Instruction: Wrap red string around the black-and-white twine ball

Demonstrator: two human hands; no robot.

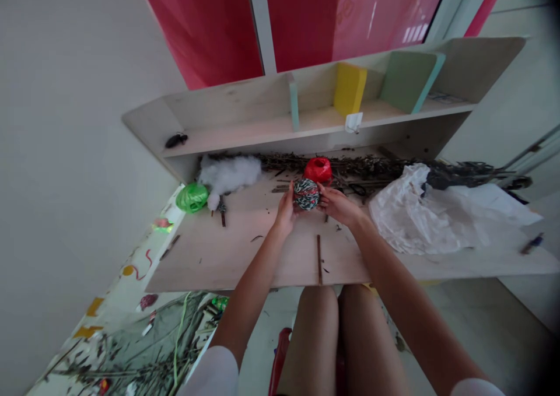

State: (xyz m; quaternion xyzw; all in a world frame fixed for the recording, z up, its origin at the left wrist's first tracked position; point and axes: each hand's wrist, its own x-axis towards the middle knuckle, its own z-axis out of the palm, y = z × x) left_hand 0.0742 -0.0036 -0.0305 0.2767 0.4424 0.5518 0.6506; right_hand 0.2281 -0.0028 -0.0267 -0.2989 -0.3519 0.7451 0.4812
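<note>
A ball of dark and white mottled yarn with some red in it (306, 195) is held up between both hands over the desk. My left hand (286, 208) grips its left side, and my right hand (336, 203) has its fingers on the right side. Just behind the yarn ball sits a roll of red plastic twine (318, 168). Thin brown sticks lie on the desk, one stick (319, 259) near the front edge below my hands. The undersides of my fingers are partly hidden.
Along the desk's back runs a heap of dried twigs (371, 167). White stuffing (231, 174) and green plastic twine (191, 198) are at left; a crumpled white plastic bag (406, 221) is at right. A shelf (245, 136) rises behind. More branches (144, 349) lie at lower left.
</note>
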